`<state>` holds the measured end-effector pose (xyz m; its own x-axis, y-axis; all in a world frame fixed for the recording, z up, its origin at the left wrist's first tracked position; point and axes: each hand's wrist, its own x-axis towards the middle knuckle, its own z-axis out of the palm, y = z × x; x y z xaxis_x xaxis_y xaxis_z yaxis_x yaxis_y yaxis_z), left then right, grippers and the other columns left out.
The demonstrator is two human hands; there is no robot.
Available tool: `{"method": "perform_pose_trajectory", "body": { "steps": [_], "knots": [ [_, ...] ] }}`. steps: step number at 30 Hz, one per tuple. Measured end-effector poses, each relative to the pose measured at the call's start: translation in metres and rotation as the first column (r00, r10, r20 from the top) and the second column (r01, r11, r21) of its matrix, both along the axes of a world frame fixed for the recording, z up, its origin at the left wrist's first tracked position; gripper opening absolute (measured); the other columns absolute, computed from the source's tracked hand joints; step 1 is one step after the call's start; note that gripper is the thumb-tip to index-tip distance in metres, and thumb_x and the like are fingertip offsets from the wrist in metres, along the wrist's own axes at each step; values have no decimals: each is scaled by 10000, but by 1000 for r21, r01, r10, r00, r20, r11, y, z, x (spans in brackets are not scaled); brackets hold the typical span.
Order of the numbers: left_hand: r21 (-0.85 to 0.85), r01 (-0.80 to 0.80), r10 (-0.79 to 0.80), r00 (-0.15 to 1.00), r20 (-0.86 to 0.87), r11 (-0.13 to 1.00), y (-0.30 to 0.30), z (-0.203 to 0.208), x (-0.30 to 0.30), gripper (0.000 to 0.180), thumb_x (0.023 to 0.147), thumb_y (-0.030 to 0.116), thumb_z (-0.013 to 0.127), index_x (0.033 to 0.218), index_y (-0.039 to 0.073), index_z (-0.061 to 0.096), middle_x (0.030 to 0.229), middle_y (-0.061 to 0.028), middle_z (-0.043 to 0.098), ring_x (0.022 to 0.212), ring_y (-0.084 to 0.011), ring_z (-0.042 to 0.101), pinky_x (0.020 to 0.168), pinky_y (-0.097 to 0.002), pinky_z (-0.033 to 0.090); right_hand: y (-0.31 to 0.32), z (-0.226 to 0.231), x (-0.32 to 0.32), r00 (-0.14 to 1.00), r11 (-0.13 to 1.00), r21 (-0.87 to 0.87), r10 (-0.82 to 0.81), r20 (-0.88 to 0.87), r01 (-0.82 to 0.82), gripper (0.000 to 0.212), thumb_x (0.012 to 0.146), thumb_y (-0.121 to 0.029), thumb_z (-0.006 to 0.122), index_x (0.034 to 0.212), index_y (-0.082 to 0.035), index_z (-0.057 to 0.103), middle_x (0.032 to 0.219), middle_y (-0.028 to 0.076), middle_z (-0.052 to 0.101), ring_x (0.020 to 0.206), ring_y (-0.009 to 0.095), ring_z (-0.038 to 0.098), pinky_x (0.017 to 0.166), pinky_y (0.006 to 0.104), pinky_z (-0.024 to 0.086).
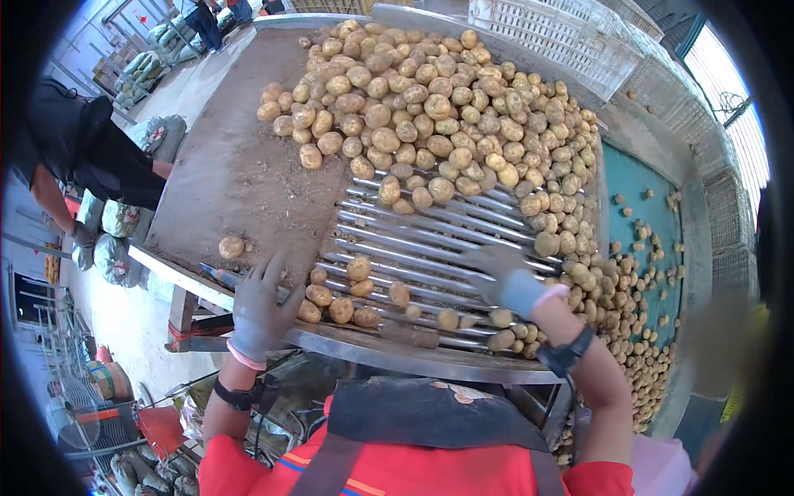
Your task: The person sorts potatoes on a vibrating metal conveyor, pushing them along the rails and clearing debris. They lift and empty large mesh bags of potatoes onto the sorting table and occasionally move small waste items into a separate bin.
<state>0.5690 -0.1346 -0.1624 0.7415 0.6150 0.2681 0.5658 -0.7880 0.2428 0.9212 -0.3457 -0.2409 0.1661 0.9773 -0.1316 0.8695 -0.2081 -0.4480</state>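
My left hand [266, 310], in a grey glove, is over the front left edge of the sorting table with its fingers spread, holding nothing. Beside it lies a slim tool with a bluish handle [222, 275], partly hidden by the hand. A small group of potatoes [341, 310] rests just right of that hand. My right hand [502, 277], gloved too and a little blurred, reaches over the metal rods [413, 240] with fingers stretched out to the left. Nothing shows in it. A large heap of potatoes [430, 103] covers the far part of the table.
Potatoes run down the right side onto a green belt [641, 194]. White plastic crates [554, 41] are stacked behind and to the right. Another person [103, 149] stands at the left edge, near filled sacks [116, 260]. A metal rim [430, 364] bounds the table's front.
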Motion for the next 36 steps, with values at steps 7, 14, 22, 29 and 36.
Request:
{"method": "perform_pose_trajectory", "body": {
  "steps": [7,14,22,29,36],
  "knots": [
    [156,-136,81,945,316,978,-2,-10,-6,676,830,42,684,1446,-42,419,1325,-256,566,1195,-427,572,989,-467,470,157,13,-164,857,854,135,512,-52,-502,515,850,-359,656,1339,-206,599,1452,143,474,1355,333,445,1140,505,325],
    [134,-78,38,959,282,988,-5,-15,-21,660,814,32,693,1424,-29,450,1306,-224,595,1185,-413,574,1015,-459,449,113,10,-125,779,779,-237,616,116,-581,451,751,-379,705,1182,-245,697,1298,66,578,1279,288,492,1125,489,322],
    [236,-75,25,977,210,969,-7,-11,-13,609,791,33,713,1365,-22,519,1270,-201,625,1170,-398,588,985,-453,468,-58,10,17,994,996,-94,9,110,1,341,762,-287,730,1092,-201,718,1184,88,625,1080,350,606,941,461,480],
    [235,-98,35,966,258,967,-4,-15,-16,584,793,-3,673,1357,-43,526,1304,-214,607,1175,-395,591,1012,-449,468,-72,5,-26,974,942,-254,224,-16,-221,257,887,-330,632,1024,-140,737,975,163,726,890,346,706,767,461,554],
    [70,-184,100,769,632,980,-9,-21,-22,702,787,-108,629,1449,-42,403,1416,-227,483,1211,-353,583,993,-433,509,8,7,-55,884,561,-742,458,-91,-367,351,896,-421,635,1099,-153,736,1008,164,735,944,350,713,828,448,550]
  ]
}}
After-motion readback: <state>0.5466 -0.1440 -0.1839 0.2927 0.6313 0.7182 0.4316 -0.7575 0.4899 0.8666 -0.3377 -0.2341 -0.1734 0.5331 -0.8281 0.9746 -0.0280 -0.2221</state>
